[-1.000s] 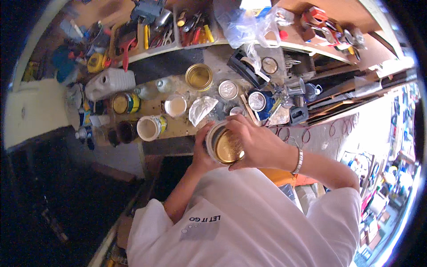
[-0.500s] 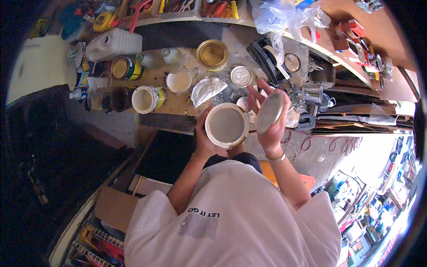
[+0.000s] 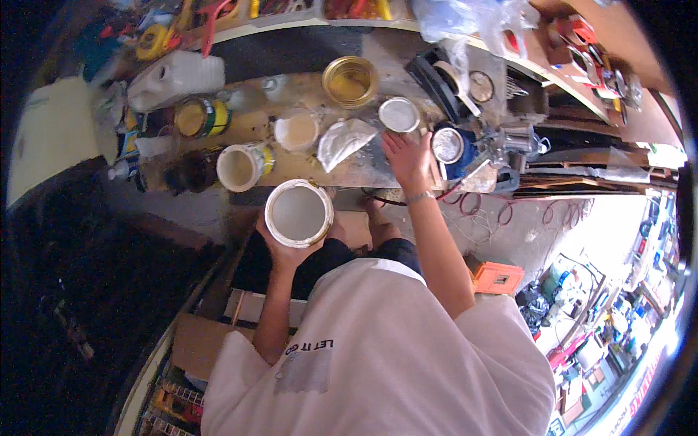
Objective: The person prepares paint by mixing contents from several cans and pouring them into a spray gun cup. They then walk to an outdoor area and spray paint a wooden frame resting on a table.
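Note:
My left hand (image 3: 282, 249) grips an open paint can (image 3: 298, 214) from its lower left side, fingers wrapped round the wall. Pale grey-white paint fills it, and its rim is smeared white. Over the bench, my right hand (image 3: 411, 163) lies palm down with its fingers stretched forward, holding nothing I can see. A round metal lid (image 3: 399, 115) rests just beyond its fingertips. Right of that hand stands a blue container with a round pale top (image 3: 448, 145). A crumpled white cloth or paper (image 3: 346, 144) lies to the hand's left.
On the bench (image 3: 363, 171) stand a pale-filled can (image 3: 238, 168), a white tub (image 3: 297, 131), a yellow-labelled can (image 3: 192, 119) and a gold-coloured open can (image 3: 350, 81). A white jug (image 3: 177, 80) is at back left. An orange case (image 3: 497, 277) sits low at right.
My left hand has carried the paint can left and slightly down. My right hand has let go of the round lid it held and moved left onto the bench.

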{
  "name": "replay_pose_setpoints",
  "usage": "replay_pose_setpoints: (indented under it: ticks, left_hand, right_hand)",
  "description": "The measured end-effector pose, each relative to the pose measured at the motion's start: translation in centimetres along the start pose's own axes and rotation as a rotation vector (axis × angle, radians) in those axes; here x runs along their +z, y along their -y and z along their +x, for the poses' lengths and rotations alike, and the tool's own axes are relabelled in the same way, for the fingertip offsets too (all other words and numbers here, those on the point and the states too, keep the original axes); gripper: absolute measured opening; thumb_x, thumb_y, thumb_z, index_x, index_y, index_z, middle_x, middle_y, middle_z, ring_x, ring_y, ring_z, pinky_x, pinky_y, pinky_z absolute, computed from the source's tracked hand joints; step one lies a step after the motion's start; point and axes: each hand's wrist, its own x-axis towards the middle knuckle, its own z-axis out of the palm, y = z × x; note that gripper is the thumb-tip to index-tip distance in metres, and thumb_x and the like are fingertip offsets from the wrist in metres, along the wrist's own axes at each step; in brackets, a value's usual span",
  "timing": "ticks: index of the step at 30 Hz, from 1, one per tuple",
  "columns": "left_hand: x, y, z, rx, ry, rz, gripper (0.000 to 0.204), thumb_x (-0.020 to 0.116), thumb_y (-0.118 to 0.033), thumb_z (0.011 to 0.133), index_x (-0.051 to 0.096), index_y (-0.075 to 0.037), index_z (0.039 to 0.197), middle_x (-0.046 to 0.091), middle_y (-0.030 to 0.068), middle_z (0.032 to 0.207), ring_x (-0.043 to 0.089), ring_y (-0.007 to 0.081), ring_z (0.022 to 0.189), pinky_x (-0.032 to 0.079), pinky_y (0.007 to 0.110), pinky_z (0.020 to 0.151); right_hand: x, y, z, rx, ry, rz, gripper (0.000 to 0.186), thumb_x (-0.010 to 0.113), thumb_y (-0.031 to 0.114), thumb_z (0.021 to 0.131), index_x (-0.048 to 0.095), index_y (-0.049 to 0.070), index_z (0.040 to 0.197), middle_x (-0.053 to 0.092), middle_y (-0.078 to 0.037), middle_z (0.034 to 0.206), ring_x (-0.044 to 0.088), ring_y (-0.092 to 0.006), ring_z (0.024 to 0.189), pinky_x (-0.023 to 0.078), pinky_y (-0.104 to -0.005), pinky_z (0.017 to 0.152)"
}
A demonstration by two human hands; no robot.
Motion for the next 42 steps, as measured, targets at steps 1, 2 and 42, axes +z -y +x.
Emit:
replay_pose_setpoints:
  ticks: [1, 2, 42]
  left_hand:
    - [-0.8, 0.1, -0.1, -0.003, -0.001, 0.011, 0.124, 0.098, -0.029, 0.055, 0.018, -0.005, 0.148, 0.041, 0.0209, 0.147, 0.046, 0.035, 0.136, 0.036, 0.052, 0.114]
    - [-1.6, 0.3, -0.3, -0.005, -0.005, 0.02, 0.124, 0.098, -0.029, 0.056, 0.018, -0.004, 0.148, 0.041, 0.021, 0.147, 0.046, 0.0351, 0.136, 0.036, 0.052, 0.114]
    - [-8.8, 3.2, 0.0, 0.022, 0.095, -0.129, 0.13, 0.101, -0.021, 0.053, 0.016, -0.005, 0.15, 0.042, 0.024, 0.148, 0.05, 0.0362, 0.134, 0.041, 0.051, 0.114]
  right_hand:
    - [-0.8, -0.1, -0.8, -0.01, -0.071, -0.215, 0.085, 0.044, 0.063, 0.1, 0.034, -0.007, 0.148, 0.044, -0.024, 0.149, 0.046, -0.0366, 0.137, 0.04, -0.0478, 0.113]
    - [-1.7, -0.8, -1.6, -0.024, -0.134, -0.434, 0.078, 0.054, 0.055, 0.101, 0.035, -0.006, 0.146, 0.048, -0.022, 0.146, 0.053, -0.0347, 0.131, 0.046, -0.0471, 0.107]
    - [-1.4, -15.8, -0.4, -0.995, 0.329, -1.553, 0.09, 0.09, 0.019, 0.064, 0.044, 0.004, 0.14, 0.053, -0.019, 0.126, 0.05, -0.0424, 0.119, 0.045, -0.0499, 0.102]
